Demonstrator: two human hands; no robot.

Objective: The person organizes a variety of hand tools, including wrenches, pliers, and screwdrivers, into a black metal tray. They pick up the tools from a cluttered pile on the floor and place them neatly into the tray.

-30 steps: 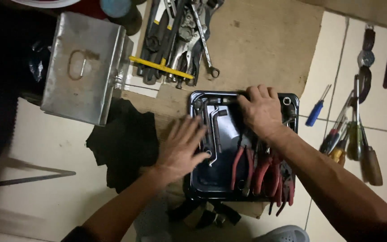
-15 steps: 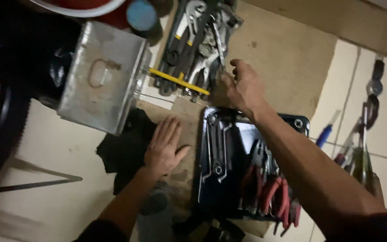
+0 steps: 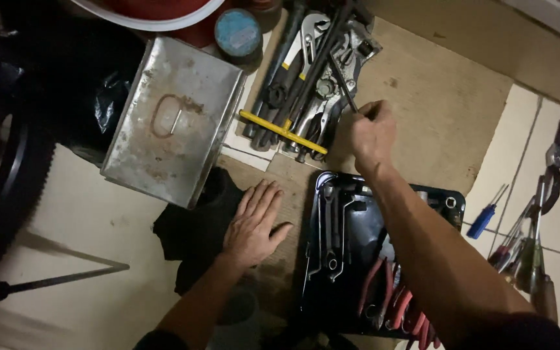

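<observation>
My right hand (image 3: 372,135) reaches past the black tool tray (image 3: 315,259) and is closed on a thin dark metal tool (image 3: 343,83) at the edge of a pile of wrenches and pliers (image 3: 306,71). My left hand (image 3: 253,223) lies flat, fingers apart, on the brown mat beside a black cloth (image 3: 192,230), left of the tray. Inside the tray lie wrenches (image 3: 333,230) and several red-handled pliers (image 3: 393,304). A yellow bar (image 3: 282,131) lies across the near end of the pile.
A dented metal box lid (image 3: 170,123) rests at the upper left, with a blue round tin (image 3: 238,32) and a red bowl (image 3: 147,8) behind it. Screwdrivers (image 3: 526,253) lie on the tiles at right. A black tyre (image 3: 4,194) stands at left.
My right hand left the tray, moved up to the tool pile and closed on a thin tool. My left hand slid off the tray onto the mat by the cloth.
</observation>
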